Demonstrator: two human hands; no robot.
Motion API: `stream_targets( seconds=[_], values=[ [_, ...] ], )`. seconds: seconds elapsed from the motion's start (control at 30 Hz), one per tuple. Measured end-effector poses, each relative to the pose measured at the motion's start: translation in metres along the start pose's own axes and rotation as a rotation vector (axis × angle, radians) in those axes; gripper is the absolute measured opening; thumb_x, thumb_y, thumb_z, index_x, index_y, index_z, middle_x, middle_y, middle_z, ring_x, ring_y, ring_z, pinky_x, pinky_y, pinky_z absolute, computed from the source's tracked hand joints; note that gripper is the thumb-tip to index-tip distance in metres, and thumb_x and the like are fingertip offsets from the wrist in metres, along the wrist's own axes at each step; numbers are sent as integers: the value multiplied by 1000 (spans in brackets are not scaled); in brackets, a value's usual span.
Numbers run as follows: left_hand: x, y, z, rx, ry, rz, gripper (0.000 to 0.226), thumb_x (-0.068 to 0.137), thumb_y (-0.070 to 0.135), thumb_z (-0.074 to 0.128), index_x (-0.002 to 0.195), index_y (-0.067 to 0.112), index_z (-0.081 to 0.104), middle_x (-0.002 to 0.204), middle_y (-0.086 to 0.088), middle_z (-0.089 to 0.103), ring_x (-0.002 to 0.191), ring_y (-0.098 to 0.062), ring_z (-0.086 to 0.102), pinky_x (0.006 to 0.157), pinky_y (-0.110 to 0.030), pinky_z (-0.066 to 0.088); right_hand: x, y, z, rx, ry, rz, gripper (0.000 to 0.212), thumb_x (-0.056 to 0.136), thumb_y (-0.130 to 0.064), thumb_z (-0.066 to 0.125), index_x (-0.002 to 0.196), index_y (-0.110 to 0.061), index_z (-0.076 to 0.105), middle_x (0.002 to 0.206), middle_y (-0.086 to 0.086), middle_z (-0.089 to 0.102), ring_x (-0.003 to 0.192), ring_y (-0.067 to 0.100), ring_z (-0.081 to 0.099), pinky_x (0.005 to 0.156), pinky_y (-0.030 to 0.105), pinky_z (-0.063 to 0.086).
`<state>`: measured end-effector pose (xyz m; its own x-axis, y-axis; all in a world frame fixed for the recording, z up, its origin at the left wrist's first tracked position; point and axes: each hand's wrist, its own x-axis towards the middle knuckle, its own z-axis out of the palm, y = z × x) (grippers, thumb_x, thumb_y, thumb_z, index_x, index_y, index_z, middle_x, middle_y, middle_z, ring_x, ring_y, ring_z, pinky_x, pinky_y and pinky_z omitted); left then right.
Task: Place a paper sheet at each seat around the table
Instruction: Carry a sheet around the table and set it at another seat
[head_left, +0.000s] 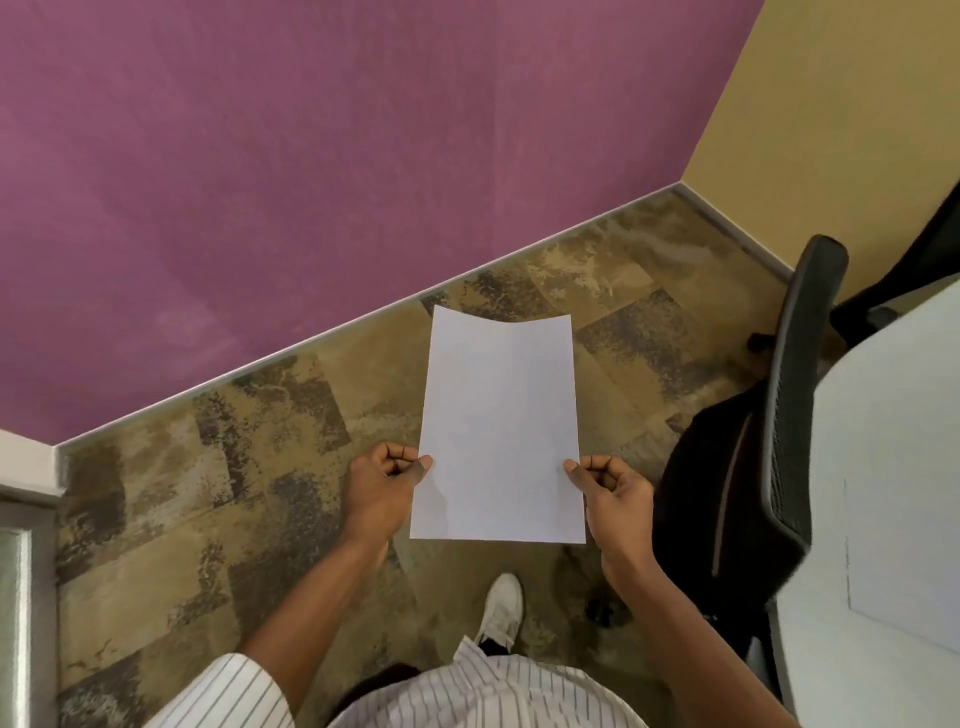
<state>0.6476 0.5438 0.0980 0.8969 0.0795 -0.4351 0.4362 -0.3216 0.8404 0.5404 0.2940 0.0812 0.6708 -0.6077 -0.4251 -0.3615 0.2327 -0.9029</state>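
I have a blank paper sheet (500, 426) held level over the carpet, my left hand (387, 488) and right hand (613, 491) each with a pinching grip on a side edge, so I judge this the carry; next, turn right to the bench (893, 415) beside the chair (800, 395).

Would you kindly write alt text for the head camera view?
Both hands, left hand and right hand, hold a blank white paper sheet by its side edges above patterned carpet. To the right stand a black office chair and a white table; a purple wall lies ahead.
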Motion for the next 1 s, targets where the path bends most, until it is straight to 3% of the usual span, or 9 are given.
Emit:
stream_targets(
  seconds=[0.1,0.2,0.3,0.37,0.57,0.73,0.9,1.0],
  values=[
    [37,29,12,-1,13,9,13,90,23,88,90,20,75,81,2,79,75,-12,71,69,-25,51,38,-20,17,-6,22,-21,9,94,-16,83,89,-13,77,90,15,81,85,39,75,82,49,61],
    [69,58,24,-19,-1,8,13,89,25,88,90,20,76,84,2,80,75,-9,70,68,-22,51,70,-43,32,34,82,-26,9,95,-16,82,87,-16,77,84,-1,83,83,27,79,69,30,62],
    [105,90,38,-34,-24,14,12,90,25,87,92,19,76,87,0,81,78,-11,70,71,-25,52,100,-66,47,75,113,-6,7,96,-16,81,90,-19,79,92,3,84,94,32,81,84,48,67],
    [131,110,47,-59,-48,18,12,91,24,86,95,18,76,90,1,81,84,-12,72,72,-25,52,123,-80,56,83,128,-6,11,97,-17,80,88,-24,79,95,3,84,93,29,82,87,53,67],
    [219,172,83,-50,-192,76,11,94,20,84,99,15,74,95,-6,82,88,-15,72,79,-28,56,196,-118,80,89,250,-44,3,97,-19,79,98,-17,77,94,1,84,89,27,82,74,45,70],
    [291,234,113,32,-343,132,12,95,17,81,100,11,73,96,-11,79,82,-13,67,72,-24,51,243,-148,106,183,357,-7,5,99,-16,76,103,-13,76,101,0,84,96,26,82,83,51,68],
    [349,289,146,137,-508,196,11,96,16,81,98,11,71,92,-10,77,82,-14,68,71,-23,52,276,-177,126,188,487,-18,9,100,-25,75,101,-16,77,101,-6,84,90,18,83,72,33,68],
    [374,315,172,169,-579,202,12,96,17,81,100,11,71,95,-8,79,88,-18,71,78,-30,56,297,-193,129,161,577,12,12,100,-29,75,99,-18,77,102,-6,83,90,18,81,81,40,68]
  ],
)
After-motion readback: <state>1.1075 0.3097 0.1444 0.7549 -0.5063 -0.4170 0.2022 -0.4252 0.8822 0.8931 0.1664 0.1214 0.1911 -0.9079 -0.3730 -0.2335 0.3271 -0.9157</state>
